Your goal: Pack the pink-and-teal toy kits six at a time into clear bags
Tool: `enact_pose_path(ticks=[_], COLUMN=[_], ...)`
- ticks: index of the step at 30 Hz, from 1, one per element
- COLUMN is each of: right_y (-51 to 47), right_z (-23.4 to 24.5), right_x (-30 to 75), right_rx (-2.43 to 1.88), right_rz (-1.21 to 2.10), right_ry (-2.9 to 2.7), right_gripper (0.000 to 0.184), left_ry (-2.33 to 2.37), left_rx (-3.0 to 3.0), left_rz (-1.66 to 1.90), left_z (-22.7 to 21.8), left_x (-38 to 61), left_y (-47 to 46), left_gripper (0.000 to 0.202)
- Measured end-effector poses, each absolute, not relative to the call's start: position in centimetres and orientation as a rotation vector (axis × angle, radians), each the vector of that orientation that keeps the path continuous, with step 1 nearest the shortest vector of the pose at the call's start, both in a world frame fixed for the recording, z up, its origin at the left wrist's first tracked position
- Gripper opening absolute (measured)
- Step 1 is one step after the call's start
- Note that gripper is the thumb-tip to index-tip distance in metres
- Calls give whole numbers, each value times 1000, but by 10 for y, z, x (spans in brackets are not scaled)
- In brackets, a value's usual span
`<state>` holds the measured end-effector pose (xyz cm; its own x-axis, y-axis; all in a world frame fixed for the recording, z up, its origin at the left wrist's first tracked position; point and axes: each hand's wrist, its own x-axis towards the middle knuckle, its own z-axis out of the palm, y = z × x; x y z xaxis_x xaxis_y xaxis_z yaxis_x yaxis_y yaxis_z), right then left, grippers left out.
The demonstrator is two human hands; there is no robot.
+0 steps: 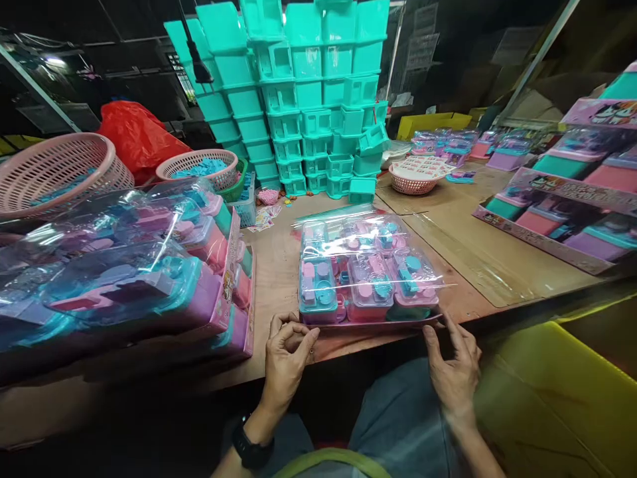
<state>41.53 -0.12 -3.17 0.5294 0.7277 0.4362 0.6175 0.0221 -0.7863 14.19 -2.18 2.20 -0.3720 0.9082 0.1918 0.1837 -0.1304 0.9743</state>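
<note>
In front of me on the table lies a shallow pink display tray (371,325). It holds several small toy boxes (368,289) in pink, purple and teal, with clear domed lids over pink and blue pieces. A clear plastic sheet (358,249) lies over them, its ends sticking out past the tray's sides. My left hand (287,355), fingers curled, grips the tray's near left corner. At the near right corner, my right hand (454,355) has its thumb in front and its fingers around the side. The fingertips of both hands are partly hidden behind the corners.
Filled display trays (233,279) are stacked at left, and more trays (542,239) stand at right. Teal bins (308,99) form a tall stack behind. Pink baskets (204,166), a red bag (139,136) and a hanging plug (202,70) are at back left. A yellow crate (562,398) stands lower right.
</note>
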Motion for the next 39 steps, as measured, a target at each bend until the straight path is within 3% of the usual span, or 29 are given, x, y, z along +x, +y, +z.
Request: enact_pose_path(ticks=[4, 8, 11, 18, 21, 28, 35, 39], right_y=[-16, -27, -39, -61, -54, -45, -49, -53], right_z=[-27, -24, -30, -50, -43, -7, -11, -15], right_x=[403, 392, 385, 346, 322, 300, 295, 295], right_rx=[-1637, -1624, -1594, -1325, -1110, -863, -849, -837], right_rz=[239, 378, 519, 1311, 1473, 1414, 1374, 1288], right_ry=[-1091, -1075, -1045, -967, -1013, -1253, -1230, -1303], right_gripper=[81, 73, 59, 46, 38, 14, 13, 8], left_ry=[1506, 1478, 1527, 1466, 1416, 1412, 1432, 1456], left_rx=[1150, 1050, 1155, 1081, 1082, 1229, 1423, 1453], left_rz=[1508, 1410, 1325, 1062, 996, 942, 957, 1024], left_z=[26, 31, 31, 39, 42, 39, 45, 42], left_x=[143, 149, 154, 150, 149, 146, 146, 147], left_y=[-28, -31, -36, -49, -50, -51, -54, -54], left_gripper=[20, 39, 18, 32, 38, 50, 56, 45])
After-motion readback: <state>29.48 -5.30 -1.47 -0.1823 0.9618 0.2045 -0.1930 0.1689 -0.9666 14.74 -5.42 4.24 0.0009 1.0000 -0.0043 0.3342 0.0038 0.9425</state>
